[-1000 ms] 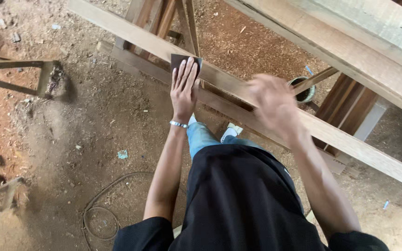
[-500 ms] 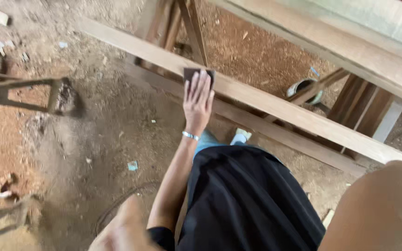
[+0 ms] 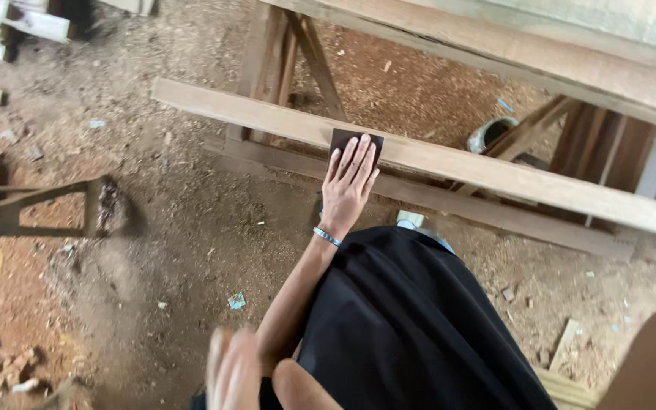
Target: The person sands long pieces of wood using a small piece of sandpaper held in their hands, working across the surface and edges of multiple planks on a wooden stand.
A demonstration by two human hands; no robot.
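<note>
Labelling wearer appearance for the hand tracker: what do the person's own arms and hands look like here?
The left hand is bare, with no glove. A thin, light metallic bracelet sits on its wrist. The forearm is bare, with no sleeve in view. The person wears a black garment. A second hand at the bottom edge is motion-blurred; it looks ungloved, but no detail can be made out.

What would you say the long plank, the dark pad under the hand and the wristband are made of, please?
Plank: bare, unfinished wood, pale with visible grain. Dark pad under the left hand: probably sandpaper, a thin, matte, brown sheet lying flat on the plank. Wristband: looks like metal, thin and silvery, though plastic cannot be ruled out.
</note>
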